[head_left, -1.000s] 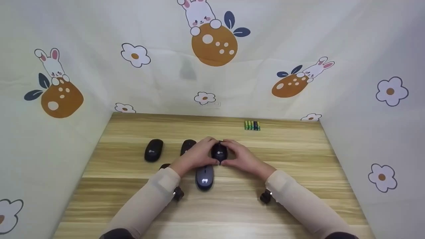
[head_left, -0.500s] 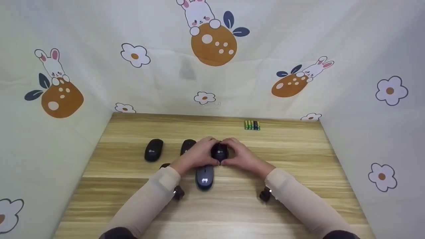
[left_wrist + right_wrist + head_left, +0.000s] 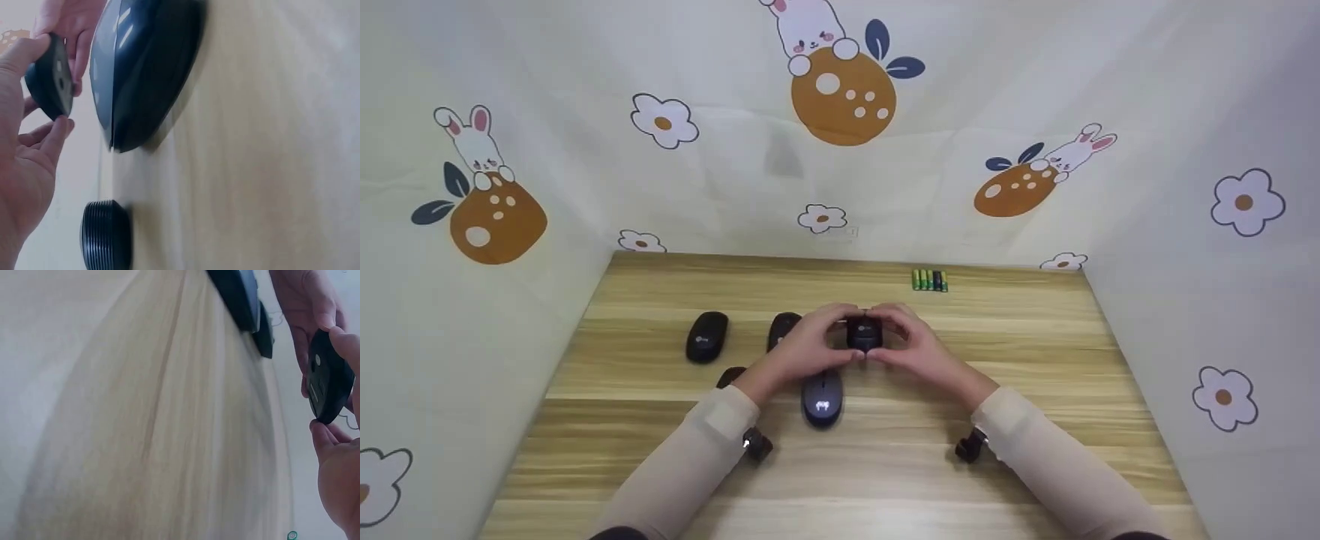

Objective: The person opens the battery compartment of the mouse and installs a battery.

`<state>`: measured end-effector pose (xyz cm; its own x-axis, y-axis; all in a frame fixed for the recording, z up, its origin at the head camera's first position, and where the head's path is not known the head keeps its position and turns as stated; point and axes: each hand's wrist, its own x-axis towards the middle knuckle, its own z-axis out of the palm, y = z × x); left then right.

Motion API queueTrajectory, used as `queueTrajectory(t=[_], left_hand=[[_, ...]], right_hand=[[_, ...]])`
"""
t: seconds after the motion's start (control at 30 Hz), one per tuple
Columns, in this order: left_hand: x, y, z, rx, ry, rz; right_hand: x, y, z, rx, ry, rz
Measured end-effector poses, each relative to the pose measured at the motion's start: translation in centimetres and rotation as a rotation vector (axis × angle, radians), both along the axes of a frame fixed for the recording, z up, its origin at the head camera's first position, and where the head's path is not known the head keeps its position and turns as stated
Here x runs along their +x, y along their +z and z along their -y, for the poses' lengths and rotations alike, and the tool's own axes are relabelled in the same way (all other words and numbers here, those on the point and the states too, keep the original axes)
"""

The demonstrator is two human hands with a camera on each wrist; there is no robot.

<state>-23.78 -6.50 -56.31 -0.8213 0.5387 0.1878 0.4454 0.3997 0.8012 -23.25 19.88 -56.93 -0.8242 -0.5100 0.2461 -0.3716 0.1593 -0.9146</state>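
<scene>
A black computer mouse [image 3: 864,334] is held up between both hands. My left hand [image 3: 810,341] grips its left side, with the thumb at the near end and fingers at the far end. My right hand [image 3: 921,349] grips the right side the same way. In both wrist views the mouse [image 3: 53,79] is off the table, and its flat underside with small dark and light marks shows. Just below the left hand lies a grey mouse [image 3: 822,397]. Another black mouse [image 3: 784,330] is partly covered by the left hand.
A black mouse [image 3: 707,337] lies to the left. A dark object [image 3: 730,376] is mostly hidden by the left wrist. Several batteries [image 3: 930,280] stand in a row at the back right. Patterned cloth walls [image 3: 720,187] surround the wooden table [image 3: 900,480].
Both hands have raised the black mouse off the table and shifted it slightly right and away. It now appears tilted. The other mice and the batteries stay in place.
</scene>
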Motion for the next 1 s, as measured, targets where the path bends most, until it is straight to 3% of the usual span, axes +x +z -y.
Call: queueTrajectory(t=[0.27, 0.53, 0.83, 1.0], left_hand=[[1.2, 0.1, -0.5, 0.116, 0.030, 0.016], [1.8, -0.3, -1.0, 0.217, 0.045, -0.112], [2.1, -0.2, -1.5, 0.285, 0.044, -0.119], [2.1, -0.1, -1.9, 0.272, 0.077, -0.187]], right_hand=[[0.8, 0.8, -0.4, -0.036, -0.010, 0.001], [1.1, 1.1, -0.5, -0.090, -0.007, -0.044], [1.6, 1.4, -0.7, -0.017, -0.067, -0.177], [2.0, 1.3, -0.6, 0.004, -0.102, -0.191]])
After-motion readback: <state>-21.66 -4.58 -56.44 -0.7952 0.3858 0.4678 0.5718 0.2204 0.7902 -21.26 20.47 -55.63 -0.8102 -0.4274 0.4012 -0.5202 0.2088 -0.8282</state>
